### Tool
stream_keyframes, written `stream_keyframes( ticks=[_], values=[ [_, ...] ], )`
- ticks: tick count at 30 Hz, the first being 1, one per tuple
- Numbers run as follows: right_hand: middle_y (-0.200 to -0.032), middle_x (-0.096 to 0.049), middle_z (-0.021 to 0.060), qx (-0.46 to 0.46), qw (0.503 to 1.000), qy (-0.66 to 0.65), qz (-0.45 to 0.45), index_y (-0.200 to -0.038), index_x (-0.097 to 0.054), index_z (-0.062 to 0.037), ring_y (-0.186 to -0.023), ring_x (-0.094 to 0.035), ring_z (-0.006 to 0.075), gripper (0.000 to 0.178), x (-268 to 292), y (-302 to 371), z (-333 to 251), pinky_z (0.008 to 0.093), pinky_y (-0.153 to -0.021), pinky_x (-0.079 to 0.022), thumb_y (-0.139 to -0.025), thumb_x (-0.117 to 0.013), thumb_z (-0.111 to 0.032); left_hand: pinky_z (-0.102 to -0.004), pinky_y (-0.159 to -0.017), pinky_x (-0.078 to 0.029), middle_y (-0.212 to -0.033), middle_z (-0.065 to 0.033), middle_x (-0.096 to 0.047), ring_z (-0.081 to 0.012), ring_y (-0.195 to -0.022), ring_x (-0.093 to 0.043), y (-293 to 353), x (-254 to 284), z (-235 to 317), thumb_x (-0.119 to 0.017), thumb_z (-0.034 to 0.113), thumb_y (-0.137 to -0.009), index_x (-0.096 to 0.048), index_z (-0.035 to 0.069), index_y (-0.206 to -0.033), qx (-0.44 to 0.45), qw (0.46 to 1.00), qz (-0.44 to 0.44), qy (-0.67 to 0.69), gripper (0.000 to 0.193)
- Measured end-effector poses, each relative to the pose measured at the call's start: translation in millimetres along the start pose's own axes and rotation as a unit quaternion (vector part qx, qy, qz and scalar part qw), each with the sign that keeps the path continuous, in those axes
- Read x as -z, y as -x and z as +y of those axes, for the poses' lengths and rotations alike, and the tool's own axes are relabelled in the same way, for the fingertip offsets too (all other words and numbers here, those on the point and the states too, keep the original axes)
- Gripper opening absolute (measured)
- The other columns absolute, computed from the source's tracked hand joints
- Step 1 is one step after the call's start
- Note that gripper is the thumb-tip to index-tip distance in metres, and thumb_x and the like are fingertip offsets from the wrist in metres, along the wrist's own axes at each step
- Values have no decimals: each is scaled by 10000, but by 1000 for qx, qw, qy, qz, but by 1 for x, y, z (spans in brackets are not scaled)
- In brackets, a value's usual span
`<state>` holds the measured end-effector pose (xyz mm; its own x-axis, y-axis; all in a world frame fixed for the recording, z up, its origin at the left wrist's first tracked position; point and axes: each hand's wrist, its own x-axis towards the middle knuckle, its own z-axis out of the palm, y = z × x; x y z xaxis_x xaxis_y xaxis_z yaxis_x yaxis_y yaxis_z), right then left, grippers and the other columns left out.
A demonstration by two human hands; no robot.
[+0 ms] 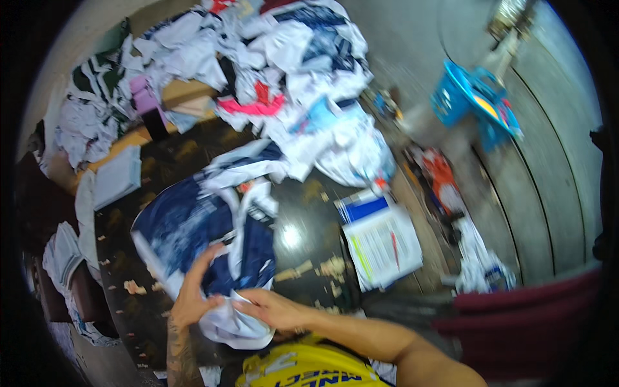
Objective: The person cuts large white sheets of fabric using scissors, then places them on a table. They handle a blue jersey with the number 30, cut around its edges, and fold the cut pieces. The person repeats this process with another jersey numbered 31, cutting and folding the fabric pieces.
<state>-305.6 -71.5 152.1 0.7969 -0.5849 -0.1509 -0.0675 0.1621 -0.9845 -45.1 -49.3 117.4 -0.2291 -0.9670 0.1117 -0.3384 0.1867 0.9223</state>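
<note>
A navy-and-white garment (187, 216) with pale blue patterning lies spread on the dark table, its white lower part (235, 329) bunched near my body. My right hand (271, 308) comes in from the right, its fingers closed on that white fabric. On the garment's left side rests my left hand (193, 290). Its fingers stretch away from the thumb, which lies beside the bunched white part. Some of the garment's near edge is hidden under my right hand.
A large heap of mostly white clothes (284, 48) covers the table's far end. Papers with a red pen (395, 250) lie at right, and a white stack (118, 177) at left. Scraps (332, 267) dot the worn tabletop (303, 226). A blue basket (451, 97) hangs at far right.
</note>
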Motion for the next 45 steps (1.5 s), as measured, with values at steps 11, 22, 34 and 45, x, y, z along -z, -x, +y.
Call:
stream_keyframes(
  ticks=[11,22,34,45],
  values=[
    [-892,-742,156,179,747,629,123,-1323,-653,-46,-811,-769,340,453,-129,6,-159,491,-649,-607,-875,-653,-111,-403,-962,-514,-1182,-135,-698,-263,-1114,-660,272,222,95,-706,164,-940,-691,39,-1247,148,907,267,-292,332],
    [-1104,-767,219,373,575,554,472,-1180,-758,-126,-1027,-735,462,338,-24,-102,-352,540,-863,-566,-855,-695,-59,-454,-948,-541,-1130,-194,-776,-380,-1071,-744,496,454,219,-582,121,-989,-737,86,-1169,33,490,665,-562,240],
    [-1040,-743,294,101,767,602,196,-1290,-753,-63,-1006,-710,495,546,114,12,4,514,-903,-554,-818,-511,68,-515,-856,-587,-969,-254,-747,-451,-904,-739,544,-166,10,-725,103,-887,-186,248,-1747,595,764,66,-243,1026],
    [-1765,-277,219,-68,780,619,67,-1641,-488,-185,-1641,-185,473,902,-7,60,184,795,-1226,-128,-906,-725,-649,-600,-1297,-200,-1742,-231,-269,-490,-1593,-245,388,73,-125,-731,556,-963,-351,117,-1686,411,736,359,-401,927]
  ],
)
